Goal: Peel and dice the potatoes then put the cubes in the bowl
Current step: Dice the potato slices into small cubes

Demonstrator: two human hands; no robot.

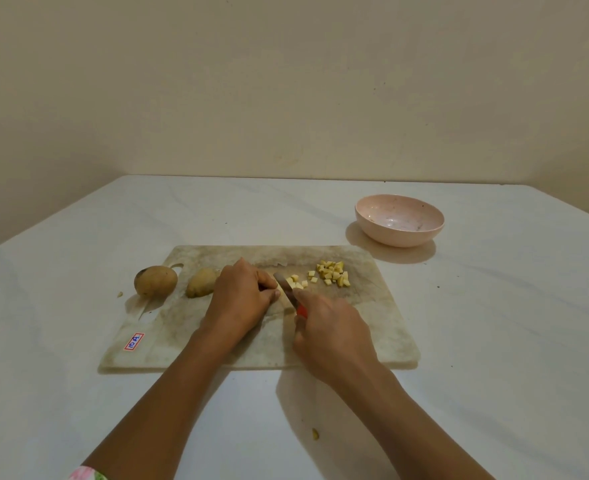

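My right hand [331,336] grips the knife [286,289] at frame centre, its blade pointing toward the upper left. My left hand [241,297] curls over a mostly hidden potato piece [278,293] beside the blade. Cubes [332,273] lie on the upper right of the board [372,306], and the bowl [399,220] sits beyond them.
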